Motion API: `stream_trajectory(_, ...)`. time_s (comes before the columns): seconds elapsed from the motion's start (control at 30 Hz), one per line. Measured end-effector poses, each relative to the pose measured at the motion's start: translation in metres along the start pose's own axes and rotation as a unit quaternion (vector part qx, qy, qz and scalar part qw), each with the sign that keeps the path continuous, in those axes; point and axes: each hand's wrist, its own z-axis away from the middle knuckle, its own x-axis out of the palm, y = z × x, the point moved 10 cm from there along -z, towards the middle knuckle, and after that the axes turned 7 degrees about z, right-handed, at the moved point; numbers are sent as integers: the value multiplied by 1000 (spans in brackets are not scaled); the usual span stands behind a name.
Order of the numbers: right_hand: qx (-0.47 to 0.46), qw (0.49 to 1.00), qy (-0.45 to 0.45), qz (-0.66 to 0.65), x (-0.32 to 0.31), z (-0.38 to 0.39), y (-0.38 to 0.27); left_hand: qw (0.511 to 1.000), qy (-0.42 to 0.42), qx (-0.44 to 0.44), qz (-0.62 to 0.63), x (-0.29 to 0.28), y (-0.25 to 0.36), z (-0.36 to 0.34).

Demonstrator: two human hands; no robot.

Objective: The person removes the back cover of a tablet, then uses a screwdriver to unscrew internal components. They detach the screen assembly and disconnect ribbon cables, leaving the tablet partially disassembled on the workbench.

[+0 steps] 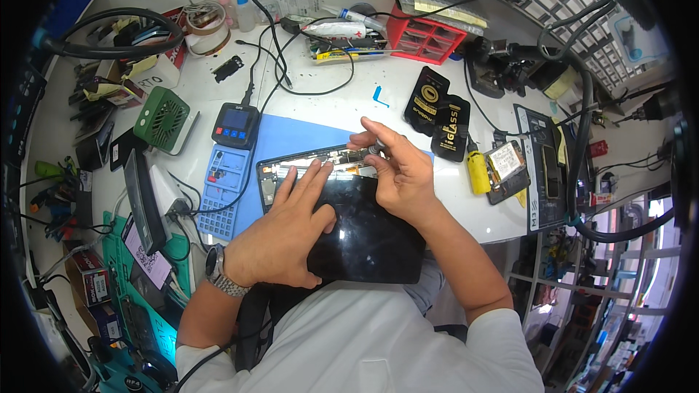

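A black tablet [368, 240] lies on a blue mat [269, 131] at the desk's front, its inner parts bared along the far edge. My left hand [277, 240] rests across the tablet's left part, fingers apart, fingertips on that bared strip. My right hand [400, 178] grips a small grey cylindrical tool [375, 147], probably a screwdriver, over the strip; its tip is hidden by my fingers. Left of the tablet are a blue compartment tray [217, 218] and a small device with a display [234, 126].
Black flat packets [450, 127], an opened phone [506, 171] with a yellow cylinder and a red drawer box [426, 33] are at the right and back. A green fan [164, 120] stands left. Cables cross the desk; a thick black hose [582, 153] hangs right.
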Motion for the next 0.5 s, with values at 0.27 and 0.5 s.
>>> stream_trajectory(0.27,-30,991,-40,124,-6,2,2,1000,0,-3,-5,1,0,-1)
stream_trajectory(0.5,-58,992,-35,106,-4,2,-2,1000,0,-1,-2,0,1,-1)
